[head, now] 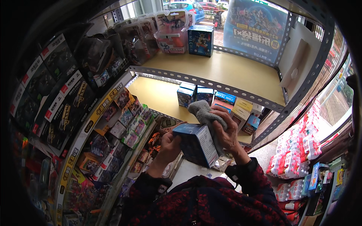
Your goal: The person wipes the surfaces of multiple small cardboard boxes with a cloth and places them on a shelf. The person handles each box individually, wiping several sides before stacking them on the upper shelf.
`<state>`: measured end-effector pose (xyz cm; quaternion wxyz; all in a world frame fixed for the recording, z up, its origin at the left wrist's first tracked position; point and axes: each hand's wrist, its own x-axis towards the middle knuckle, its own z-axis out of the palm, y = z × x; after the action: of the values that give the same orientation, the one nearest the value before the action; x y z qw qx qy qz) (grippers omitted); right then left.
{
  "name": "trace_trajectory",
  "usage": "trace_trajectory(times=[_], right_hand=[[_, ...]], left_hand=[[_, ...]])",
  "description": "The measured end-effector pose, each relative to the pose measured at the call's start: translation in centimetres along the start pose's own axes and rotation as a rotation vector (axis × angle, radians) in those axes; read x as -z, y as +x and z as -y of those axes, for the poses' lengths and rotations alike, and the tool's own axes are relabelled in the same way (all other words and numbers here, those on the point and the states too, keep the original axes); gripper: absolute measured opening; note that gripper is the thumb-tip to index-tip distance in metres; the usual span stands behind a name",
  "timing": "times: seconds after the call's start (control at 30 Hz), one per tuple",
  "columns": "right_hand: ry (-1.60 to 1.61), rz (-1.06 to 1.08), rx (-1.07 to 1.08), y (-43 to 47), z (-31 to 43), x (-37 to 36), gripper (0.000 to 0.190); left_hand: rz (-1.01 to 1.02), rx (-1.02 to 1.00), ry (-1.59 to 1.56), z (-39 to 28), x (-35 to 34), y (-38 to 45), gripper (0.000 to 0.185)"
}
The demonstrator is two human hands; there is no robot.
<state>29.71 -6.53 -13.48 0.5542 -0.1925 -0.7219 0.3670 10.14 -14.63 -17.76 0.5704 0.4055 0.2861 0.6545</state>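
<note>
A dark blue cardboard toy box [193, 145] is tilted in front of my chest, its pale printed side turned to the right. My left hand [171, 144] grips it by the left edge. In my right hand [228, 127] is a grey fluffy cloth [208, 113], bunched at the top and hanging down against the box's right side. Part of the cloth is hidden behind my fingers and the box. Just beyond my hands, several small boxes [186, 94] stand on the lower shelf [152, 90].
The perforated metal upper shelf [240, 66] holds a blue boxed toy [200, 41] and blister-packed toys [171, 32]. Left stands a display case [70, 152] of packaged cards and toys. A poster [254, 31] hangs at the window. Shrink-wrapped bottle packs [294, 149] are stacked at right.
</note>
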Motion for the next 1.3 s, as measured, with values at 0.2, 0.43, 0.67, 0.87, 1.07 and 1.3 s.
trace_trajectory(times=[0.2,0.43,0.67,0.87,1.07,1.3], right_hand=[[-0.121,-0.157,0.026,-1.1,1.3,-3.4,0.03],[-0.235,-0.161,0.047,-1.7,2.3,-3.8,0.036],[-0.333,-0.194,0.113,-1.8,3.5,-3.7,0.043],[-0.403,-0.245,0.315,-0.7,6.5,-1.8,0.044],[-0.452,0.206,0.199,-1.7,8.2,-3.2,0.043],[-0.464,0.04,0.024,-0.9,5.9,-2.9,0.041]], left_hand=[[-0.113,0.128,-0.16,2.1,-3.0,-0.8,0.051],[-0.03,0.224,-0.092,0.9,-3.8,-2.6,0.078],[0.037,-0.032,0.168,1.0,-4.2,-3.4,0.084],[0.032,0.024,-0.394,1.6,-3.4,-1.9,0.083],[0.202,-0.114,-0.661,4.2,-3.3,-1.4,0.077],[0.012,-0.096,-0.265,1.2,-6.5,-2.6,0.082]])
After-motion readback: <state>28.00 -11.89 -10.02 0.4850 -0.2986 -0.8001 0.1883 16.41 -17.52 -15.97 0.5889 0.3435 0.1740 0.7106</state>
